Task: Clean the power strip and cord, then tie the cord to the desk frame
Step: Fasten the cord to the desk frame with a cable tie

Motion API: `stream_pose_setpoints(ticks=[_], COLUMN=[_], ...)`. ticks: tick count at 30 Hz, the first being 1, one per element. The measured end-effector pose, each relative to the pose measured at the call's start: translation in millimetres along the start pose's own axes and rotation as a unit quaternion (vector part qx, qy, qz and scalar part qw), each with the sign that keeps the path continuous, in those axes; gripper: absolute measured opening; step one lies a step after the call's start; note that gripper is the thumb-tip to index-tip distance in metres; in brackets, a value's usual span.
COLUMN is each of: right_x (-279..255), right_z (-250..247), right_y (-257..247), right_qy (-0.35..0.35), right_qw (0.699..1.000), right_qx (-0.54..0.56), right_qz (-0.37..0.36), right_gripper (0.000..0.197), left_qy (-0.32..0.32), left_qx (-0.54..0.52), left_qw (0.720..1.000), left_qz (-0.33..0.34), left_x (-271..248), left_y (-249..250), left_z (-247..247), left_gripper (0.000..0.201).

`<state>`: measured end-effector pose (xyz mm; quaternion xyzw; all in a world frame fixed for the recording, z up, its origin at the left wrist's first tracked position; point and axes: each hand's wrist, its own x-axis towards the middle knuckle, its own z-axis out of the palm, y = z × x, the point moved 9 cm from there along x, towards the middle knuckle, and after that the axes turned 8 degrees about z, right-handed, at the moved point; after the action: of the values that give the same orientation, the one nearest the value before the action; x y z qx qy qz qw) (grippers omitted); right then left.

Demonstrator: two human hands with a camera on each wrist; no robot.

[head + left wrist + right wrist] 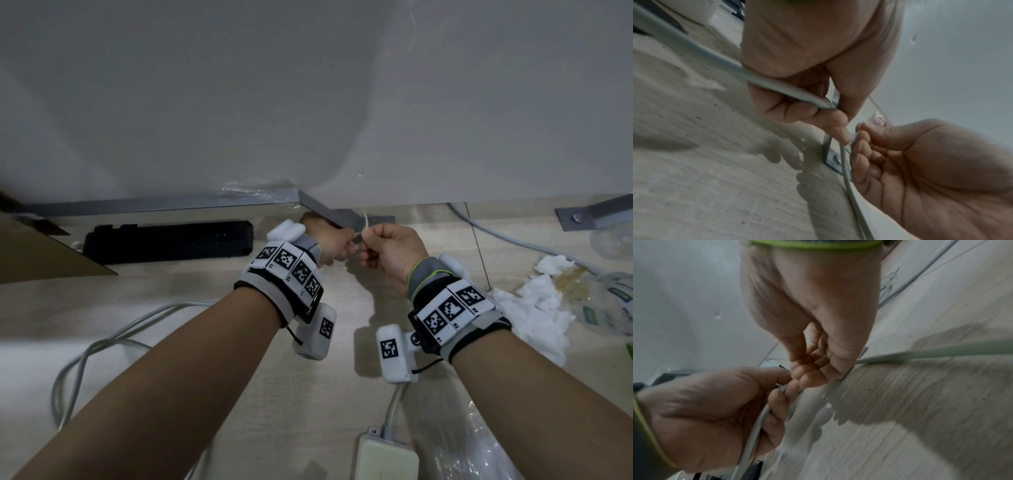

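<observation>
Seemingly from under a desk, the head view looks down two forearms wearing wrist bands with black-and-white marker squares. Farthest left, a loop of grey cord [102, 346] lies on the pale wood floor [191, 284], and behind it a long black block [168, 241] sits against the wall below a grey metal desk frame [164, 202]. Moving to the middle, the left hand [330, 243] is curled round the cord, pressing it up against a slanted bar of the frame; the left wrist view shows the cord running through those closed fingers. Just to its right, touching it, the right hand [390, 251] pinches the end of a thin white cable tie [365, 222] that loops over the bar. Both hands are closed and pressed close together. Below them, near the bottom edge, the cream power strip [387, 459] lies on the floor, its cord leading up toward the hands. Far right lie crumpled white tissues [537, 301] and clear plastic wrappers [613, 301]. Cleaning looks finished; the tying step is in hand. Next, the tie's tail likely needs pulling snug while the left hand holds the cord steady.
</observation>
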<state>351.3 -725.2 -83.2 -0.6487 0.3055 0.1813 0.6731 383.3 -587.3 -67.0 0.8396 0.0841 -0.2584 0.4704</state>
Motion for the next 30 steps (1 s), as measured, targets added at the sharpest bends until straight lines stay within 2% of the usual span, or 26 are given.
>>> stream_pose_setpoints(ticks=[10,15,17,21,24,28,30], right_x=[-0.6,-7.5,-9.0,-6.9,-8.1,-7.2,-6.2], right_z=[-0.3,13.4,15.7,9.7,4.1,2.7,3.9], right_y=[-5.7,8.2,12.1,19.6,19.9,19.5,20.4], right_qy=[0.001,-0.07,-0.07,-0.05,-0.054,-0.051,-0.054], right_qw=[0.999,0.995,0.993,0.985,0.98,0.977,0.977], right_qx=[-0.052,0.002,0.03,0.073,0.087,0.096,0.098], right_qz=[-0.009,0.071,0.096,0.148,0.172,0.183,0.182], right_gripper=[0.02,0.017,0.017,0.02,0.025,0.024,0.024], left_qy=[-0.01,0.003,0.01,0.015,0.03,-0.024,-0.03], left_qx=[-0.001,0.005,0.0,0.029,0.031,0.002,-0.024], left_qw=[1.0,1.0,1.0,0.994,0.987,0.987,0.988], left_qz=[0.017,0.019,0.03,0.101,0.155,0.16,0.148], left_x=[0.8,1.5,2.0,3.5,2.8,2.0,0.8], left_y=[1.3,1.3,1.6,5.5,4.5,-6.1,-7.3], left_z=[1.1,-0.9,-1.0,1.0,3.0,13.0,15.2], left_gripper=[0.02,0.025,0.023,0.029,0.021,0.011,0.013])
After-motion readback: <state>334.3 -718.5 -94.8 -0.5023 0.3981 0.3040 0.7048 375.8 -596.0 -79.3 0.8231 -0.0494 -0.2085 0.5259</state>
